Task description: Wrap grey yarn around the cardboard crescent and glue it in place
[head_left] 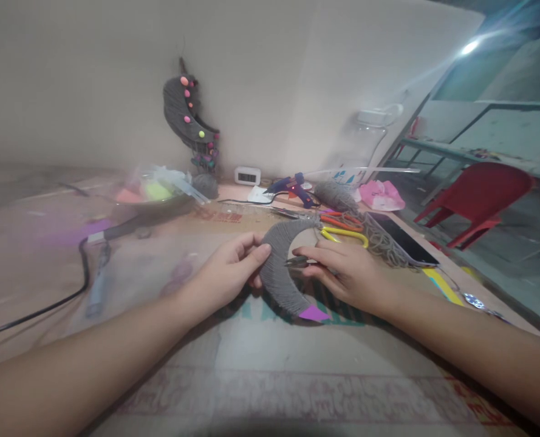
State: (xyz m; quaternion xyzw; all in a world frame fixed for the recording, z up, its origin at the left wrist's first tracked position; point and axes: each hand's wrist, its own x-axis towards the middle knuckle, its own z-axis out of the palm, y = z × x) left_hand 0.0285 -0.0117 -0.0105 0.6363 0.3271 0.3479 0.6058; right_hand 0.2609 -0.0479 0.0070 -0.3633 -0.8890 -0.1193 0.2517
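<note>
A crescent wrapped in grey yarn (pixel 281 267) is held up over the table, its lower tip showing a bare purple end (pixel 315 313). My left hand (pixel 245 261) grips the crescent's outer left edge, thumb on the front and fingers behind. Inside the curve, my right hand (pixel 338 270) pinches a small bundle of grey yarn (pixel 298 261) close to the inner edge. Just beyond the crescent's upper tip lie scissors with yellow (pixel 349 233) and orange handles. Loose grey yarn (pixel 381 243) trails behind my right hand.
A blue glue gun (pixel 292 187), a white clock (pixel 247 176), a phone (pixel 401 239) and a pink bag (pixel 381 195) stand behind. At left are a bowl (pixel 153 197) and black cable (pixel 86 267). A decorated crescent (pixel 183 112) hangs on the wall; a red chair (pixel 483 194) stands right.
</note>
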